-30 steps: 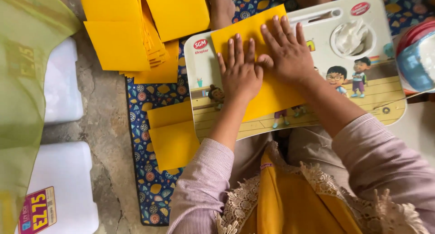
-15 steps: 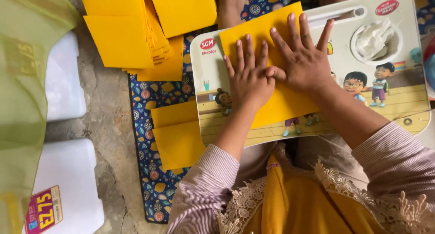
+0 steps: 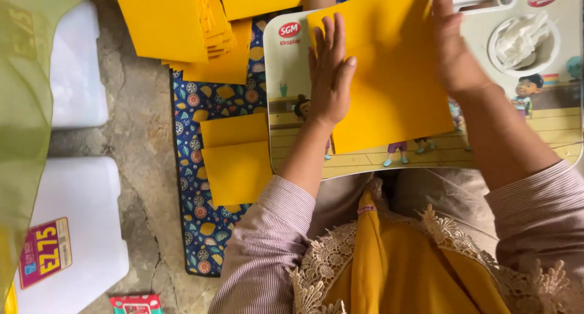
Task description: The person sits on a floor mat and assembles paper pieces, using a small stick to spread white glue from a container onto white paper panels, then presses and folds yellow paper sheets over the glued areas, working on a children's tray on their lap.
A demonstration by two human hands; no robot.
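A folded yellow paper sheet lies on a small lap table printed with cartoon children. My left hand presses flat on the sheet's left edge, fingers together and pointing away from me. My right hand rests flat on the sheet's right side, near the table's round cup recess, which holds crumpled white tissue. Neither hand grips anything.
A stack of yellow folded papers lies at the top left on a blue patterned mat, with two more yellow pieces beside the table. White plastic containers and a green cloth stand at the left.
The camera has moved closer. My hands have spread apart across the yellow sheet, the left one sliding to its left edge and the right one to its right side.
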